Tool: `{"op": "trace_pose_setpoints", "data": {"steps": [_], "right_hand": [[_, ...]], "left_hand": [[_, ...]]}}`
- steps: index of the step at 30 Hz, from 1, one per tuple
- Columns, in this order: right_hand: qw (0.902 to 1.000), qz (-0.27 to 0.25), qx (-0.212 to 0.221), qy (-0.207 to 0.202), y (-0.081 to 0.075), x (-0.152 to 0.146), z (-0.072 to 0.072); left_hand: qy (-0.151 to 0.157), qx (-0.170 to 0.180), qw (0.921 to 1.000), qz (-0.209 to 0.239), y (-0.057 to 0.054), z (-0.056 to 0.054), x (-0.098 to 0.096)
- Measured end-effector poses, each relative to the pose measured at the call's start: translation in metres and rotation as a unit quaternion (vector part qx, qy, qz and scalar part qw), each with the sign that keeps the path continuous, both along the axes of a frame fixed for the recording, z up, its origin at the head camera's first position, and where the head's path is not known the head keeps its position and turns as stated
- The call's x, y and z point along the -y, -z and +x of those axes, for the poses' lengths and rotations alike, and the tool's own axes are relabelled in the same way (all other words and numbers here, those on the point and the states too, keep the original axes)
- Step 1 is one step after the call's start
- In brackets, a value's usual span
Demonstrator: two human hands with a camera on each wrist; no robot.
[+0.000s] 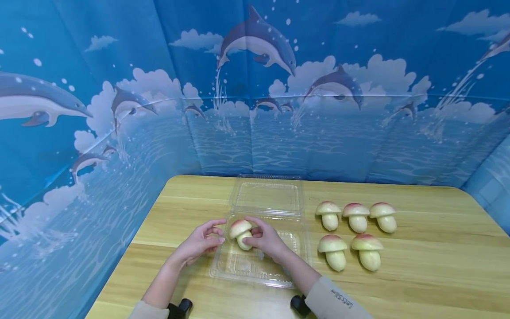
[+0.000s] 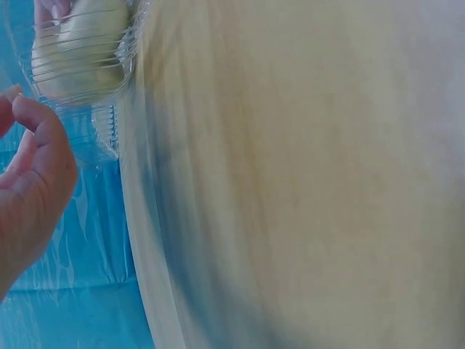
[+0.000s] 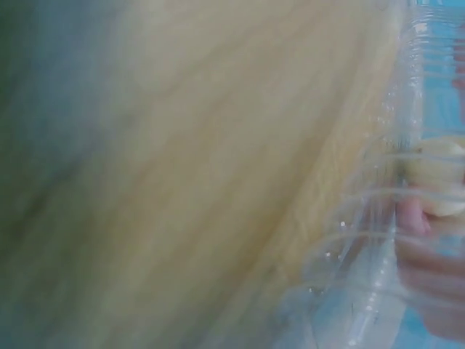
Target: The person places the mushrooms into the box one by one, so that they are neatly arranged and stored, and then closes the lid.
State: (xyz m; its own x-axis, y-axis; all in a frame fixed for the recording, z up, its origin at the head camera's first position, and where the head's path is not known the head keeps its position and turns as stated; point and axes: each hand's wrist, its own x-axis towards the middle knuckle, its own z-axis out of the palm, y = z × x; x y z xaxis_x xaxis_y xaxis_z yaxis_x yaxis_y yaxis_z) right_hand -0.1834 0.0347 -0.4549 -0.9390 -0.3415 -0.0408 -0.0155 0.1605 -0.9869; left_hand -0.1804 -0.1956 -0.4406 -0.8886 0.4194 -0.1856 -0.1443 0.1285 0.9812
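A clear plastic clamshell box (image 1: 235, 267) lies on the table with its lid folded back. Inside its left part is a toy mushroom (image 1: 239, 227) with a pale stem and a pink-tinged cap. My right hand (image 1: 268, 239) holds this mushroom by the stem, its thumb on the near side and index finger by the cap. Beside the box's left edge, my left hand (image 1: 199, 243) has loosely bent fingers around nothing. Through the clear wall, the left wrist view shows the pale mushroom (image 2: 83, 54) above my left fingers. The right wrist view catches the right fingers (image 3: 436, 276) blurred behind plastic.
To the right of the box, several more toy mushrooms (image 1: 368, 251) lie in two rows on the wooden table (image 1: 430, 274). The transparent lid (image 1: 267, 197) reaches the table's back edge. A blue dolphin-printed curtain (image 1: 255, 141) hangs behind and at the sides.
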Motion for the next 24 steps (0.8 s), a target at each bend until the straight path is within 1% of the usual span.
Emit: {"op": "trace_pose_setpoints", "data": {"steps": [7,15,21,24], "right_hand": [[0.9998,-0.002,0.018,-0.002,0.0003,-0.0007,-0.0016],[0.9992,-0.018,0.036,0.008,-0.0028,-0.0028,-0.0003],[0.9984,-0.020,0.048,0.024,-0.0057,-0.0043,-0.0038],[0.9981,-0.022,0.050,0.029,-0.0090,-0.0062,-0.0028]], "left_hand": [[0.005,0.000,1.0000,-0.003,0.0002,-0.0004,0.0007],[0.009,-0.002,0.9999,-0.007,0.0008,0.0001,0.0005],[0.005,0.002,1.0000,-0.002,-0.0007,-0.0006,0.0001],[0.001,0.005,1.0000,0.002,-0.0005,-0.0008,-0.0003]]}}
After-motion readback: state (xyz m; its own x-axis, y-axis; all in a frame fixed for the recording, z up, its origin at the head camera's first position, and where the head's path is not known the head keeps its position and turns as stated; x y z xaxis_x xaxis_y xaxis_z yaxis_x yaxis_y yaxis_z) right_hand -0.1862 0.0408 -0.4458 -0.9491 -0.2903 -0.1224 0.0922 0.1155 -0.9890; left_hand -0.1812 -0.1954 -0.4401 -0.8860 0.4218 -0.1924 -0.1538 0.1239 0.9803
